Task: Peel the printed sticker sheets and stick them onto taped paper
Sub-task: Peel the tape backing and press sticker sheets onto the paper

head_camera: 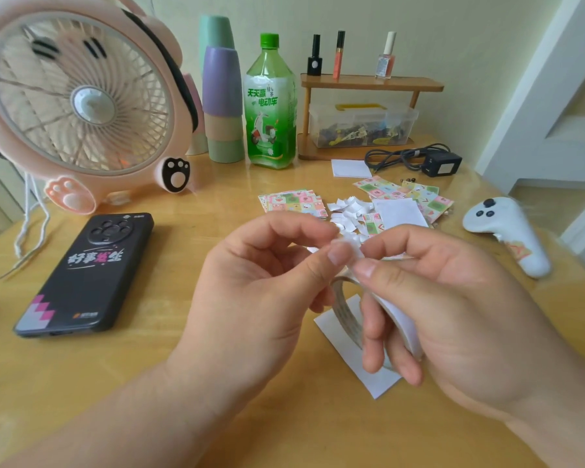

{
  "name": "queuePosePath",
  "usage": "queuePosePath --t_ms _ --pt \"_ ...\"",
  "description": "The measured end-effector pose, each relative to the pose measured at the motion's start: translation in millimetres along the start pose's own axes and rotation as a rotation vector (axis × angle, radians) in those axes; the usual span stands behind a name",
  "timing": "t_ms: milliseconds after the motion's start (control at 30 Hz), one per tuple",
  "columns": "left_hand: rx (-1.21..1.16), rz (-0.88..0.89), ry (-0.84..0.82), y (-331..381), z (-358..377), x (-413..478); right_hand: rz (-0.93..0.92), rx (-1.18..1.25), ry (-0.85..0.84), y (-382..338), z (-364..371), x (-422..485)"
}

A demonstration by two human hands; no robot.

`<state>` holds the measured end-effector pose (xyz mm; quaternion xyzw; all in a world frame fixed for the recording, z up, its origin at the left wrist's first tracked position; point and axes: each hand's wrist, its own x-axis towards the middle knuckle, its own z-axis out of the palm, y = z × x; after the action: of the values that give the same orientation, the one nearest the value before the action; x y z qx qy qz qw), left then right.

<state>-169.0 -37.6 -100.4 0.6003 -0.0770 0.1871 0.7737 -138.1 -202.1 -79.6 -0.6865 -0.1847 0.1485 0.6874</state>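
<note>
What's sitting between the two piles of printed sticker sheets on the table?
In the head view, a heap of torn white paper scraps lies between the left pile and the right pile.

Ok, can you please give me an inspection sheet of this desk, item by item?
Surface: wooden table, glossy; a white paper lies under the hands.
Job's things: tape roll in hand; sticker sheets in two piles behind; paper scraps between them.
Clutter: phone, fan, green bottle, stacked cups, white controller, shelf over a plastic box.
Grippers: left hand pinches the tape end; right hand holds the tape roll and pinches the same end.
Cables: black cable with adapter by the shelf; white cord beside the fan.
Surroundings: pale wall; white door at right.
</note>
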Motion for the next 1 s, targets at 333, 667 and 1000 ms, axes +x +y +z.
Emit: queuePosePath --t_ms 333,667,1000 --pt "-0.289 -0.347 -0.031 -2 1 4 -0.043 0.078 0.026 2 10 1" --pt "-0.37 -0.335 -0.072 3 8 2 -0.04 0.076 0.069 6 13 2" --pt "-0.297 -0.277 -0.003 -7 2 1 -0.011 0.074 0.065 7 15 3"
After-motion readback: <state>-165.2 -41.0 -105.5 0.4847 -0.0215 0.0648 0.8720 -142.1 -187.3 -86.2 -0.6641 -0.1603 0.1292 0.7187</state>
